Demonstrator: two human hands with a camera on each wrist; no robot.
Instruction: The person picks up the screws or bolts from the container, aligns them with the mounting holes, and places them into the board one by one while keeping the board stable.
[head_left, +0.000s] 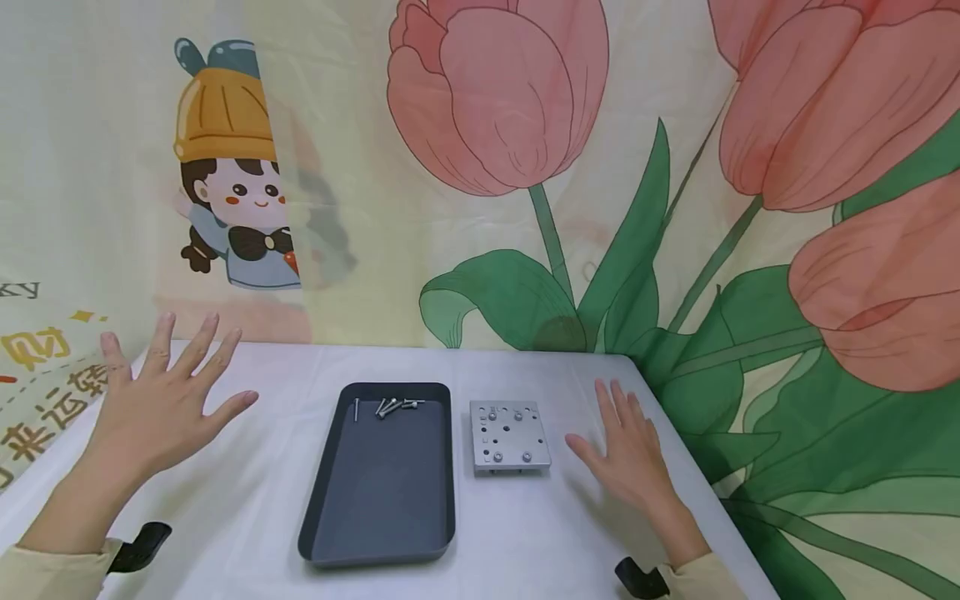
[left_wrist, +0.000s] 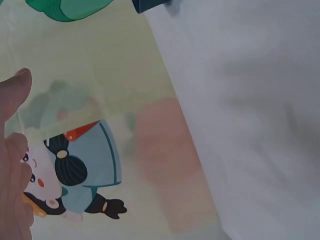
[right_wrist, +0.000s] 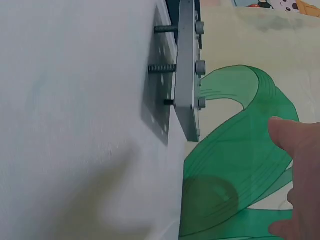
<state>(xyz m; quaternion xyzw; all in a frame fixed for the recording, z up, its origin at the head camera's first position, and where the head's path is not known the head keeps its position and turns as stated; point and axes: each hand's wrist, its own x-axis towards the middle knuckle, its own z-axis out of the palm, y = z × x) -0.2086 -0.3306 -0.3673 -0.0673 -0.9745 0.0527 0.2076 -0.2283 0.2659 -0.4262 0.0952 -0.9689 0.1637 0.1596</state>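
Note:
Above the left side of the table my left hand (head_left: 161, 400) is held up with its fingers spread and nothing in it. My right hand (head_left: 626, 446) hovers right of a metal plate (head_left: 510, 435), fingers straight, apart from it. The silver plate has several holes, with screws standing in it near its corners. In the right wrist view, threaded screw shanks (right_wrist: 162, 68) stick out of its underside and hold it off the table. A dark grey tray (head_left: 382, 492) lies between the hands, with several loose screws (head_left: 390, 407) at its far end.
A white cloth covers the table (head_left: 247, 500). Behind and to the right hangs a printed backdrop (head_left: 352, 167) with tulips and a cartoon figure. The tray's raised rim stands a short gap left of the plate. Each wrist wears a black band piece (head_left: 140, 547).

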